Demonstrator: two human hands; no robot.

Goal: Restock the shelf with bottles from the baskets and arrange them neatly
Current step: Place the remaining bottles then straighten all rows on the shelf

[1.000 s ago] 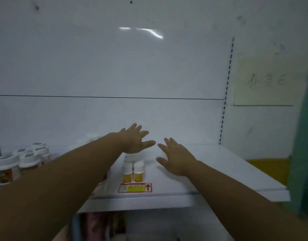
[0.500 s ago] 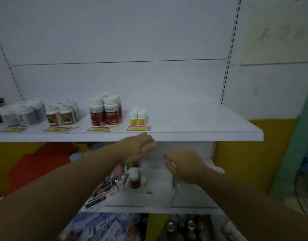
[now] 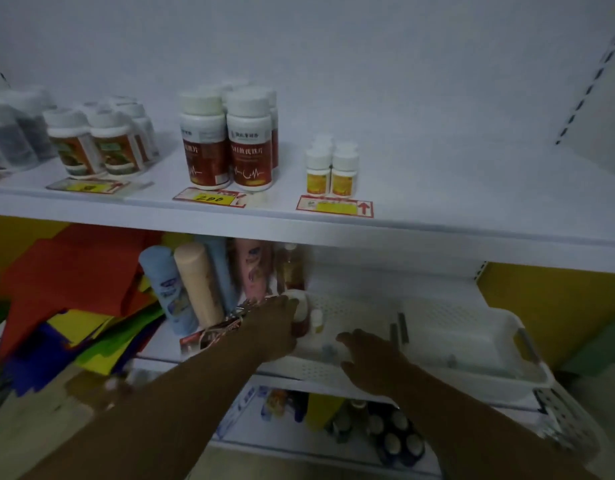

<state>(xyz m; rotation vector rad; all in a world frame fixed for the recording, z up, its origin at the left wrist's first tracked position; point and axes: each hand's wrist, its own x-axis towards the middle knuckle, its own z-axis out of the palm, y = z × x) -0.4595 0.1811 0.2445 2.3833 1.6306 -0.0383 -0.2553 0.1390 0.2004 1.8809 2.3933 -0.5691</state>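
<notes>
The white upper shelf [image 3: 455, 202] carries rows of bottles: grey jars [image 3: 11, 133], orange-labelled jars [image 3: 98, 147], tall red-labelled bottles [image 3: 226, 147] and small yellow bottles [image 3: 332, 171]. One shelf down stand two white baskets, the left basket [image 3: 354, 306] and the right basket [image 3: 472, 341]. In the left basket my left hand [image 3: 275, 323] wraps around a white-capped red bottle [image 3: 301, 317], with a small yellow bottle [image 3: 316, 320] just beside it. My right hand [image 3: 368, 355] hovers over the same basket, fingers spread and holding nothing.
Lotion tubes [image 3: 185, 289] lean to the left of the baskets, beside a pile of coloured bags [image 3: 74, 306]. Price tags [image 3: 334, 206] lie along the upper shelf's front edge. Dark bottles [image 3: 389, 438] fill the lowest shelf. The upper shelf's right half is bare.
Both hands came off the upper shelf and dropped to the lower shelf's basket. The left hand closed on the red bottle. My view tilted down and drew closer.
</notes>
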